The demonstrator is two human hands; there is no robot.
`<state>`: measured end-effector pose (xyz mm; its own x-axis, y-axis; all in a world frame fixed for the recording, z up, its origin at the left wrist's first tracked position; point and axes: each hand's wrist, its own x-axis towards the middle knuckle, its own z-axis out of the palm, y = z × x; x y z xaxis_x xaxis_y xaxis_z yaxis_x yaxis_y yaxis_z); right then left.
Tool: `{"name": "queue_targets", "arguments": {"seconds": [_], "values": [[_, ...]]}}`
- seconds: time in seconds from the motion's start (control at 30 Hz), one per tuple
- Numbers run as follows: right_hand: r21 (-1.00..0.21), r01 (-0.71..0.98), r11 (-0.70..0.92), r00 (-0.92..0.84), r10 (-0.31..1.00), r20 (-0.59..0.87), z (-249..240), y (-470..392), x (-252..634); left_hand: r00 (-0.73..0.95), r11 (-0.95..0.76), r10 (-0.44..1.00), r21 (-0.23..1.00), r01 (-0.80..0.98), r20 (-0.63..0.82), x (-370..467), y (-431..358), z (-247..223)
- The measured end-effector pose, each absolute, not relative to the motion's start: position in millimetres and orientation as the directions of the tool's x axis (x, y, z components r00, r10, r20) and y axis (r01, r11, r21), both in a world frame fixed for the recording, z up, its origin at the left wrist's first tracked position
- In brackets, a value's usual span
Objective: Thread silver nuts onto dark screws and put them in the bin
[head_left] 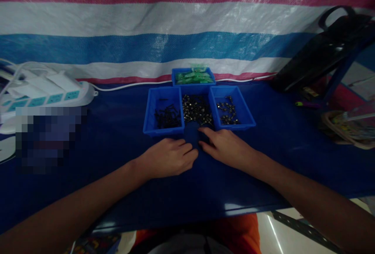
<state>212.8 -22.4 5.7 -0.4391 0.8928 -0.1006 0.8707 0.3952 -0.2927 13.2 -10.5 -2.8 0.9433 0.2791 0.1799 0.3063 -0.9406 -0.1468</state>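
My left hand [174, 157] is closed just over the blue table surface, its fingers curled together; whatever they hold, if anything, is hidden. Close by on the right, my right hand [224, 144] has its index finger and thumb apart, with nothing visible between them. The index fingertip is near the front of a pile of small dark and shiny metal parts [197, 107]. This pile lies between two blue trays. Dark, thin screw-like pieces [168, 116] fill part of the left tray [163, 132]. Small shiny metal pieces [227, 109] are scattered in the right tray [244, 107].
Green plastic packets [195, 76] fill a blue tray at the back. A white power strip [63, 92] with plugs stands at left, its cable along the striped sheet [140, 18]. At right are a black bottle [313, 55], a purple-green pen [307, 105] and a basket [342, 131].
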Motion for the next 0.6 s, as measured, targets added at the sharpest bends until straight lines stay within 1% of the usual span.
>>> {"name": "queue_targets", "arguments": {"seconds": [0.33,0.43,0.53,0.6], "values": [[-0.326,0.865,0.381,-0.432,0.896,-0.101,7.1,-21.9,212.8,0.938,-0.941,0.307,-0.095,0.324,0.158,10.1,-7.7,-0.5],[-0.332,0.877,0.346,-0.395,0.914,-0.092,7.7,-21.4,212.6,0.936,-0.942,0.305,-0.085,0.323,0.174,9.4,-7.5,-1.5],[-0.268,0.908,0.321,-0.352,0.933,-0.073,6.9,-20.3,212.6,0.928,-0.933,0.326,-0.097,0.346,0.18,8.9,-7.6,-3.5],[-0.215,0.917,0.337,-0.36,0.93,-0.076,6.4,-19.8,212.6,0.916,-0.918,0.356,-0.112,0.38,0.187,9.1,-7.6,-4.6]]}}
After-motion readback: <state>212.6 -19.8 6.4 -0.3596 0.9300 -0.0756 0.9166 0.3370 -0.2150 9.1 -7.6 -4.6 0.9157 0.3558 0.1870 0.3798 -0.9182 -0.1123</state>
